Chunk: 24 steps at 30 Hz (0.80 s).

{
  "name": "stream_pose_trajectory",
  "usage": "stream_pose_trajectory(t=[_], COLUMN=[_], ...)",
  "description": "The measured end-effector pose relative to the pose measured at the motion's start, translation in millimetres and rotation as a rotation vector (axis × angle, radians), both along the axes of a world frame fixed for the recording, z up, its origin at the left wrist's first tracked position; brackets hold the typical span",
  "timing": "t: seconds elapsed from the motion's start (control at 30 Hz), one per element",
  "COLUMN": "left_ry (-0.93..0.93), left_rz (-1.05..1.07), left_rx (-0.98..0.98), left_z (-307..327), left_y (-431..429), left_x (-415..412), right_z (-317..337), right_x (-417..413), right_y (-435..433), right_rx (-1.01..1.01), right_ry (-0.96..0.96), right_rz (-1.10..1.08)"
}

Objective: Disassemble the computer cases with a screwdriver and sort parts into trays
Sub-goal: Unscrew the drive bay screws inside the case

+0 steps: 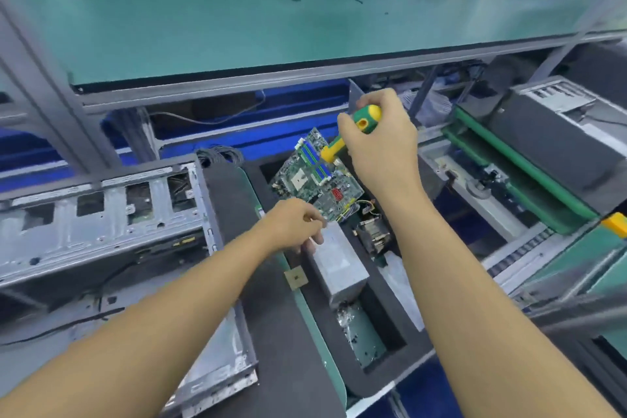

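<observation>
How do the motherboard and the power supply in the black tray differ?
The motherboard is a flat green board, tilted; the power supply is a closed grey box. The motherboard sits at the far end of the black tray, the power supply nearer the person. Both lie in that tray.

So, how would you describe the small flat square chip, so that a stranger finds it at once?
Start at the long black foam tray that holds the green circuit board. On its left edge, just left of the grey metal box, lies the small tan square chip. It alone is flat, thin and loose, outside the compartments.
</observation>
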<state>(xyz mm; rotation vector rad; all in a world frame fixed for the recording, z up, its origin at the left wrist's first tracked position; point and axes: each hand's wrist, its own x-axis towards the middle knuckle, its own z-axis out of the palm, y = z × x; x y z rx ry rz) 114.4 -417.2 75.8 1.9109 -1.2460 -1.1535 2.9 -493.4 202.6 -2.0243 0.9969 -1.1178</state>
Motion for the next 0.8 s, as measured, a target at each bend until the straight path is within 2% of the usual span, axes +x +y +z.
stream_pose_trajectory(t=[0.1,0.17,0.37,0.43,0.5,0.6,0.67,0.8], left_ry=[0.029,0.119,0.299,0.385,0.524,0.879,0.992,1.097], left_rz=[0.218,0.348,0.724,0.839,0.895,0.972,1.038,1.103], left_rx=[-0.089,-0.077,0.224,0.234,0.146,-0.081,-0.203,-0.312], left_z=[14.9,15.6,-19.9,-32.2,-42.8,-57.6,-62.7,-68.1], left_y=[47.6,86.3,185.7,199.7,202.6,193.5,185.6,176.5], left_x=[41.8,64.4,114.6,122.0,125.0,123.7,123.4,124.7], right_z=[7.8,6.0,-23.9,-38.1,-52.7,-72.7,-84.8,-110.3], right_x=[34.3,58.9,127.9,144.2,153.6,151.7,143.2,122.0], right_y=[22.0,37.0,85.9,100.2,109.0,115.2,116.5,119.8], right_rx=[0.04,0.116,0.387,0.515,0.626,0.793,0.88,0.945], right_ry=[-0.143,-0.173,-0.16,-0.175,-0.219,-0.352,-0.399,-0.18], right_rz=[0.061,0.104,0.199,0.184,0.146,0.087,0.097,0.129])
